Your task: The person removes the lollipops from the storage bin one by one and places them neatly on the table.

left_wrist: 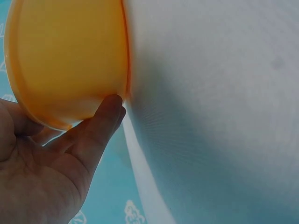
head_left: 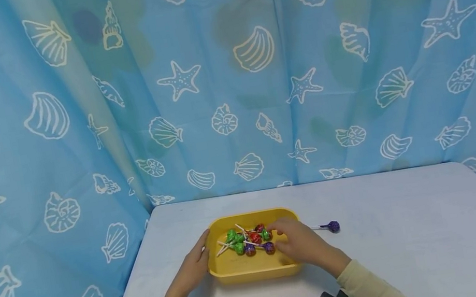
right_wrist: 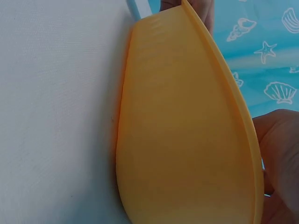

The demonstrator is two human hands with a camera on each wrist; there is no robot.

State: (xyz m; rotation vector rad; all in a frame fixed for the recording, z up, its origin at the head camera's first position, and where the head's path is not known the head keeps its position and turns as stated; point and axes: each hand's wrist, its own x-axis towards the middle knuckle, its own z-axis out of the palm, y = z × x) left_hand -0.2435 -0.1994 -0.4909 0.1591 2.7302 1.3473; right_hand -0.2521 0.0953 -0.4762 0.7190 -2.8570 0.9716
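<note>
A yellow tray (head_left: pixel 259 274) stands on the table, holding several lollipops in green, red and purple wrappers. At its left end my left hand (head_left: pixel 195 265) holds the wall; in the left wrist view the fingers (left_wrist: pixel 106 114) press the outer side while the thumb lies by the rim. My right hand (head_left: pixel 303 242) reaches over the right end into the tray. Its forefinger and thumb are spread apart beside a green lollipop (head_left: pixel 267 235) and a purple lollipop (head_left: pixel 269 248). In the right wrist view the tray's wall hides most of the fingers.
A single purple lollipop (head_left: pixel 333 227) lies on the white table (head_left: pixel 422 233) right of the tray, its stick pointing left. Behind the table and along its left side hangs a blue curtain (head_left: pixel 228 87) with seashell prints.
</note>
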